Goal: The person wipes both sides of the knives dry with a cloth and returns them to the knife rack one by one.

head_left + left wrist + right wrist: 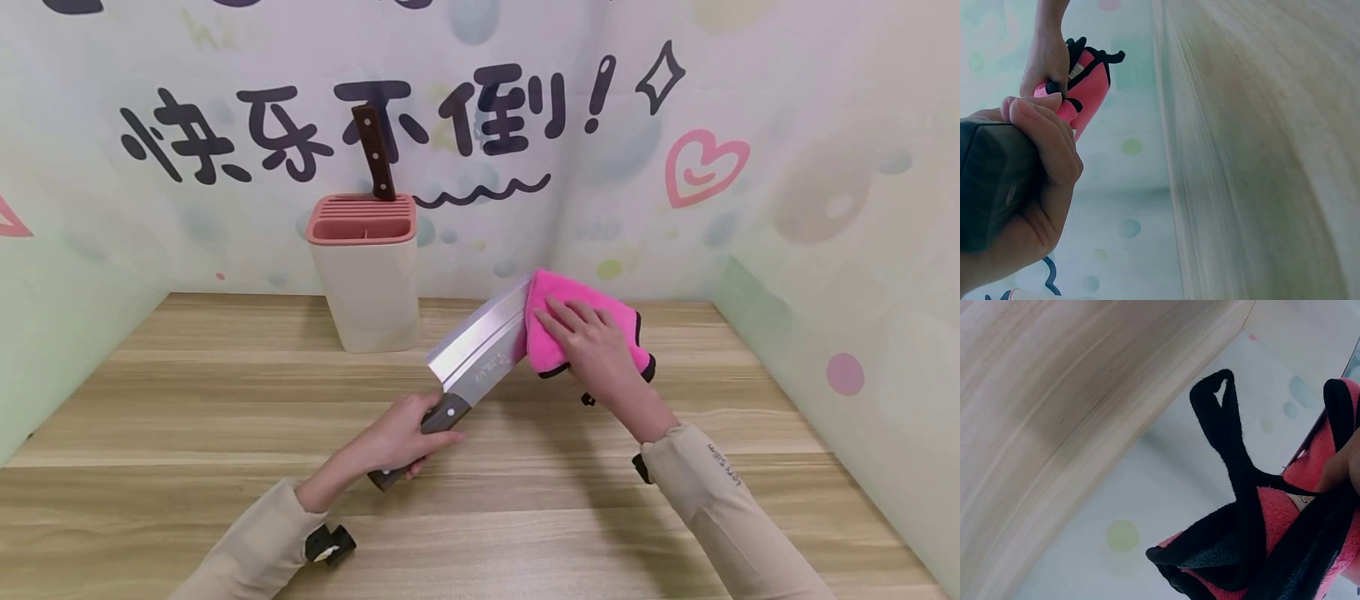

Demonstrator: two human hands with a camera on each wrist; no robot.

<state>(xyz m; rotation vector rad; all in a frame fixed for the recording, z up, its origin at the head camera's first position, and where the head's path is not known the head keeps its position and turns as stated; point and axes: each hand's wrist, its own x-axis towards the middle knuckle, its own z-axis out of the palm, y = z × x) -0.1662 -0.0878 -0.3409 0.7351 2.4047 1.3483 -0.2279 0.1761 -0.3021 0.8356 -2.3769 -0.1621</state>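
Observation:
My left hand (397, 433) grips the dark riveted handle (447, 412) of a cleaver (480, 342), held tilted above the table with its broad blade pointing up and to the right. In the left wrist view the fingers (1054, 140) curl round the handle's butt end. A bright pink cloth (543, 352) with black edging is folded over the far end of the blade and hides the tip. My right hand (596, 350) holds the cloth against the blade, fingers on top. The right wrist view shows the cloth's black hanging loop (1216, 415) dangling.
A white knife block (367, 292) with a pink slotted top stands at the back, left of the cleaver. One brown-handled knife (375, 154) sticks up from it. Printed walls border the wooden table (187, 400) at the back and sides.

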